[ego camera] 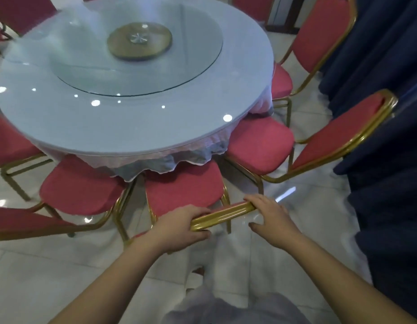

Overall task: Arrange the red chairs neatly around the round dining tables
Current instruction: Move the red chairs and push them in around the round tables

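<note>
Gold chair rail (222, 215), gripped by left hand (179, 226), touches right hand (270, 218).

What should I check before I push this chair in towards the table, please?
1. Left hand grip on the gold top rail: ok, fingers curled round it.
2. Right hand grip: not ok, fingers lie over the rail's end, thumb off it.
3. Seat front under the tablecloth hem: ok.
4. Gap to the left neighbour chair: ok, floor shows between.
5. Gap to the right neighbour chair: cannot tell, seat corners look close.
</note>
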{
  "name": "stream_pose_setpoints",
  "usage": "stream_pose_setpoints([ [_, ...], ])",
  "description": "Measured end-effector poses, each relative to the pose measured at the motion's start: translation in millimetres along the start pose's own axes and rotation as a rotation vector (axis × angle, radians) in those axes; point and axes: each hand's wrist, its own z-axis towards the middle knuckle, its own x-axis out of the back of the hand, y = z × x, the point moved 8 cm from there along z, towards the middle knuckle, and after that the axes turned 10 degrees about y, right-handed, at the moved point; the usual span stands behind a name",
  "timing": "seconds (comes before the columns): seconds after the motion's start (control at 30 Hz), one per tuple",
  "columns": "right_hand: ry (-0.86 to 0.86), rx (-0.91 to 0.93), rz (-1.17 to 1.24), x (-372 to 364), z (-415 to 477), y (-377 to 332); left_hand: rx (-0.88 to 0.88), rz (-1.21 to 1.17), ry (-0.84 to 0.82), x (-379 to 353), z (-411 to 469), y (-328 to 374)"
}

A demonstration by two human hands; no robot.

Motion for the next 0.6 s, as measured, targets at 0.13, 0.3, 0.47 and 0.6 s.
stream_pose_setpoints([
  [0.13, -0.034, -0.171, 0.142, 25, -21, 75, -0.071, 0.004, 0.006, -21, 48, 66],
  [0.3, -0.001, -0.183, 0.259, 87, -33, 177, -0.036, -0.089, 0.020, -67, 118, 154],
  [0.47, 0.127, -0.178, 0.262, 177, -24, 282, -0.064, -0.122, 0.050, -113, 188, 258],
  [0.6, 0.145, -0.134, 0.201, 230, 0, 339, -0.014, -0.133, 0.113, -130, 242, 314],
])
